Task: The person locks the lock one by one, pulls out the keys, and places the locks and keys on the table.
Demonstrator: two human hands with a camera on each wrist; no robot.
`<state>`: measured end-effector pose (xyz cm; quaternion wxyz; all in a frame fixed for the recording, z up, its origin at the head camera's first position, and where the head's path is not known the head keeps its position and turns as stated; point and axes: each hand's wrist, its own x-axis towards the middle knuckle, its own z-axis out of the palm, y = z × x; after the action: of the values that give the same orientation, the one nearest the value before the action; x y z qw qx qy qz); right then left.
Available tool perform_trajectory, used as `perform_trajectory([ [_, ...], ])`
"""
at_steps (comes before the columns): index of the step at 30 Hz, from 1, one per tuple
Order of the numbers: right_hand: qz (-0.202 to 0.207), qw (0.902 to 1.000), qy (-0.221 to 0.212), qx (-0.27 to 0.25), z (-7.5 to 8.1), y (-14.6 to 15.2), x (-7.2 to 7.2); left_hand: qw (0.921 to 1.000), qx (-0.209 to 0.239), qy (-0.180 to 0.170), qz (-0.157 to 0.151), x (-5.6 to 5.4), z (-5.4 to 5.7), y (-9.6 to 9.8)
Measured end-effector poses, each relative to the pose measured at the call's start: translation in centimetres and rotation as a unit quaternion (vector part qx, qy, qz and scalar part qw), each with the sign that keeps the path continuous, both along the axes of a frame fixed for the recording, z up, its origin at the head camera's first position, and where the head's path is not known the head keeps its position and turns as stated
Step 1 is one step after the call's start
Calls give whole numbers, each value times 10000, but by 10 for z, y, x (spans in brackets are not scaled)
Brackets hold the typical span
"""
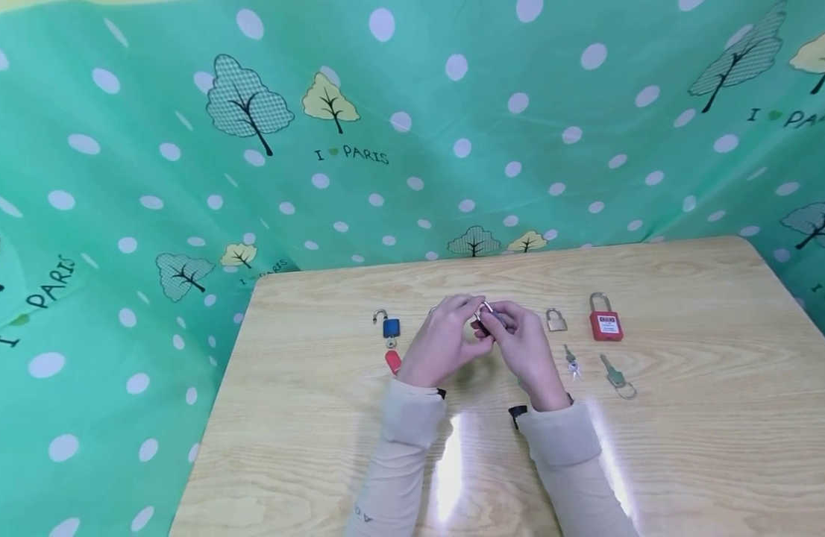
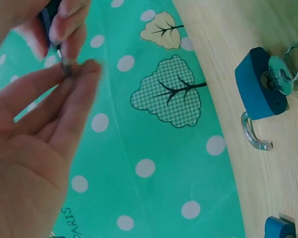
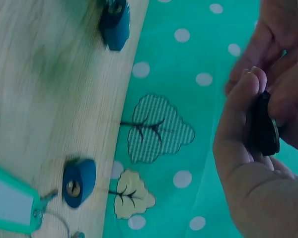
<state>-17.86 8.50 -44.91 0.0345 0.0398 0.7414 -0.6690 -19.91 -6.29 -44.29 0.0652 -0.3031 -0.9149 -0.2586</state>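
Both hands meet above the middle of the table around a dark padlock [image 1: 491, 319] with a bright metal shackle. My right hand [image 1: 524, 345] grips the padlock's body, dark in the right wrist view [image 3: 264, 126]. The fingertips of my left hand [image 1: 443, 344] pinch its metal end, seen in the left wrist view [image 2: 65, 67]; the fingers hide much of it. Left of the hands, a blue padlock [image 1: 391, 327] lies with its shackle open and a key in its bottom. A red tag [image 1: 393, 362] lies just below it, beside the left wrist.
Right of the hands lie a small silvery padlock [image 1: 556, 322] and a red padlock [image 1: 606, 326] with a white label. Nearer me are a bunch of small keys [image 1: 572, 364] and a key on a ring [image 1: 615, 375]. A green patterned cloth [image 1: 412, 134] hangs behind the wooden table [image 1: 285, 447].
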Motion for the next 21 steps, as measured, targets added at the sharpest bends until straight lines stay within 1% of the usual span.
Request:
perform_trajectory([
  [2, 56, 10000, 11, 61, 0, -1, 0, 9999, 52, 105, 19, 0, 1, -1],
  [3, 70, 9999, -9, 97, 1, -1, 0, 9998, 2, 207, 28, 0, 1, -1],
  [7, 60, 9993, -76, 350, 4, 1, 1, 9983, -93, 568, -13, -1, -2, 0],
  [9, 70, 9992, -83, 390, 5, 3, 2, 9975, -61, 701, -14, -1, -5, 3],
  [12, 77, 9991, -74, 411, 5, 5, 1, 9964, 44, 850, -44, -1, -8, 6],
  [18, 14, 9984, -104, 560, 2, 9, 0, 9934, 164, 1106, -248, -1, -11, 12],
  [21, -38, 9981, -111, 606, 1, 11, -1, 9916, 206, 1256, -252, -1, -15, 16],
])
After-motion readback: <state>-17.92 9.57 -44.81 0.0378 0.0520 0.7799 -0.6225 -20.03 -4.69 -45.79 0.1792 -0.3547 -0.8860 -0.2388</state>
